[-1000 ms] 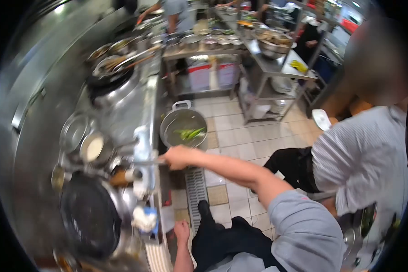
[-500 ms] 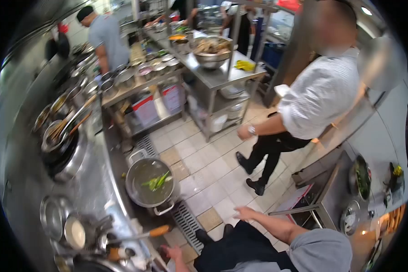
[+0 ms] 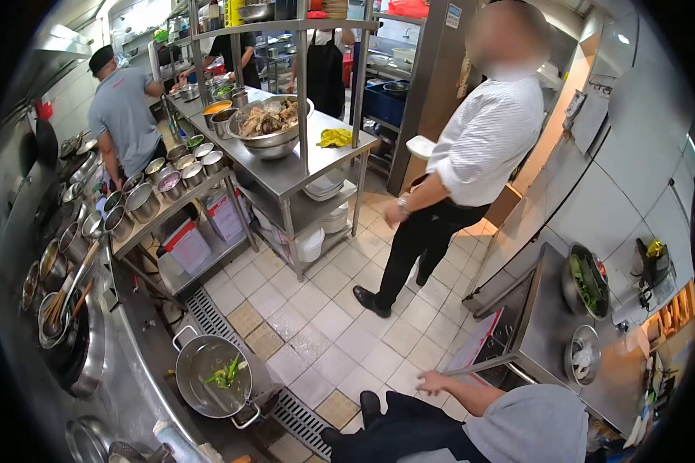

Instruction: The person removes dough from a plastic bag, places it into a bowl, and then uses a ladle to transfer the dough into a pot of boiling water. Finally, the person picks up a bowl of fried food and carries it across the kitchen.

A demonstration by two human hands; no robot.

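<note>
My right hand hangs over the tiled floor near the lower right, fingers apart and holding nothing. Its nearest neighbour is the metal rail of the side table; I see no contact between them. My left hand is out of view. To the left, on the floor by the drain grate, stands a large two-handled steel pot. Long green vegetables, perhaps peppers, float in the liquid inside it.
A steel cooking counter with pans runs along the left. A co-worker in a white striped shirt stands ahead; another in grey is at the back left. On the right side table sits a bowl of greens. A drain grate crosses the floor.
My view has swung, with the far kitchen now showing more. My left hand has left the view. The person in the striped shirt appears further left, and the pot sits lower left.
</note>
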